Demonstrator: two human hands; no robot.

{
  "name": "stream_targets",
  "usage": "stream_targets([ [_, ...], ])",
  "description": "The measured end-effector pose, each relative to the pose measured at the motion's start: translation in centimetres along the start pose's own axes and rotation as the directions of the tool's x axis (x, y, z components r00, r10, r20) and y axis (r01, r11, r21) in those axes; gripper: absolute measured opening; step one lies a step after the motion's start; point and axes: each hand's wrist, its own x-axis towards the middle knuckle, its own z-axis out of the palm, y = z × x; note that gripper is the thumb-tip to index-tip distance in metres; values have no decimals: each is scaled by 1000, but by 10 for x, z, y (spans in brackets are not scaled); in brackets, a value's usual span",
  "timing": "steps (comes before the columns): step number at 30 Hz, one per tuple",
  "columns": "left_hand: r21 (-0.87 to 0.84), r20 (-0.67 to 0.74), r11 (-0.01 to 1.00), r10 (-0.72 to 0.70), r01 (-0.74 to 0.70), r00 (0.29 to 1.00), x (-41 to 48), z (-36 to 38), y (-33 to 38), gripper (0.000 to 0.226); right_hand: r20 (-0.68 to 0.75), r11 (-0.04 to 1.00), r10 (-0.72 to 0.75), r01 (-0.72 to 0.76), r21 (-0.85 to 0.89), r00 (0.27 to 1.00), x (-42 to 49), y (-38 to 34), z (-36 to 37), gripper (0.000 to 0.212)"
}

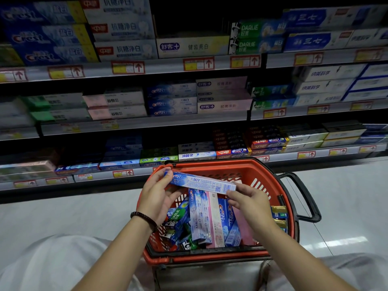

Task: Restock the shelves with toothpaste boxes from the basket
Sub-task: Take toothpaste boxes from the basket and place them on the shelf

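toothpaste box (201, 182), ends pinched by left fingers (163, 179) and, seemingly, right fingers (233, 195), over basket (210, 164).

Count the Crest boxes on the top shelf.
3, stacked at the left of the top shelf: top Crest box, middle Crest box, bottom Crest box. Others may be hidden behind.

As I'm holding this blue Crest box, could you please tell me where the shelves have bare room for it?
The top shelf has a dark gap above the single pale cardboard carton, between the white red-labelled carton stack and the green Darlie cartons. The middle shelf is packed side by side.
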Motion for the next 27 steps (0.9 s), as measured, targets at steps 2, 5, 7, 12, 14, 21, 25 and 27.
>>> stream_targets([
  [2,7,15,1000,11,-11,1000,0,0,1,31,-5,1000,-18,18,-20,1000,0,1,0,18],
  [5,36,26,999,39,-40,999,0,1,1,31,-11,999,-33,32,-30,999,-1,-1,0,20],
  [7,66,25,996,59,-60,998,-1,1,1,33,-38,998,-47,45,-38,998,-2,-1,1,25],
  [12,161,62,979,115,-124,991,-7,2,-1,40,-147,997,-77,75,-18,986,-3,-2,0,26],
  [14,189,80,971,131,-144,988,-10,4,-1,44,-164,997,-81,81,-6,983,-5,-4,-2,26],
  [21,282,91,935,198,-217,976,-10,4,-2,49,-182,993,-85,98,61,980,-11,-11,0,28],
  [25,389,93,883,245,-261,965,-10,0,-4,50,-159,986,-95,114,118,983,-15,-19,0,25],
  [27,448,85,848,275,-283,958,-8,-2,-5,51,-163,987,-116,132,93,980,-15,-21,1,27],
])
